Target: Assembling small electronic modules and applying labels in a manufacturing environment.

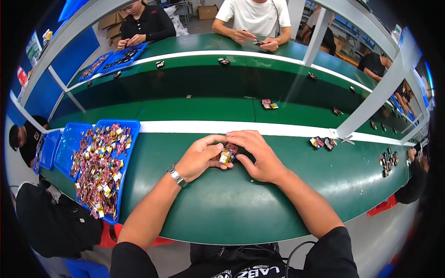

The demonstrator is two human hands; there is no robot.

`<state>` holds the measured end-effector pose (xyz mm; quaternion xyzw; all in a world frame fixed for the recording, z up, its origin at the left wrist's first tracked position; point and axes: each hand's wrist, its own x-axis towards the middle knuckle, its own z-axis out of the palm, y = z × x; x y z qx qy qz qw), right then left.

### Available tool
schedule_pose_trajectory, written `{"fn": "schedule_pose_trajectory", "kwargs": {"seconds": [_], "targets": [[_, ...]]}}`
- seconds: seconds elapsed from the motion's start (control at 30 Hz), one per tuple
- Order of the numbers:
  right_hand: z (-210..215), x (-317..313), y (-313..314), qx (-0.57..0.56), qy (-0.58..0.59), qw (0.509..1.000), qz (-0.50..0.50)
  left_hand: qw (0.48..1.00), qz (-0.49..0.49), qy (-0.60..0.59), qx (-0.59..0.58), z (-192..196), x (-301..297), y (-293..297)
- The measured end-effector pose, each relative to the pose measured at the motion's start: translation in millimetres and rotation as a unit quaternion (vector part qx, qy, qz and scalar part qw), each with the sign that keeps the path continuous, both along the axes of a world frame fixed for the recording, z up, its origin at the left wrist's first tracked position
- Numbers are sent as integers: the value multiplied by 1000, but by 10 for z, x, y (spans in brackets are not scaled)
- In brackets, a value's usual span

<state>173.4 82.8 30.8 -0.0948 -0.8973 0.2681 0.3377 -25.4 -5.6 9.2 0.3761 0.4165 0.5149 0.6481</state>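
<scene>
My left hand [197, 160], with a metal-banded watch at its wrist, holds a small electronic assembly [225, 156] over the green table. The piece has a dark red board side and a pale silver-and-yellow block. My left thumb presses on its upper left, and fingers support it from below. Around its far and right sides curls my right hand [262, 160], fingertips meeting the left hand's above the piece and thumb at its right edge. Fingers partly cover the assembly, so its finer parts cannot be made out.
Left of me lies a blue tray [126, 173] heaped with similar assemblies, beside another blue tray [65, 153]. Two loose assemblies [323, 143] and a dark cluster [388, 162] lie right. Beyond the white rail [208, 127], a green belt [185, 109] carries pieces. A grey post [375, 102] slants at right. Co-workers sit opposite.
</scene>
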Motion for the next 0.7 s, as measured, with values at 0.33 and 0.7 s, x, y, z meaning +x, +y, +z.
{"fn": "schedule_pose_trajectory", "kwargs": {"seconds": [0.33,0.7], "targets": [[-231,-81,-60,48,9,990,-135,999,32,20,26,-55,154,-10],[-191,-15,46,-16,0,998,-60,999,41,19,29,-63,147,-10]]}}
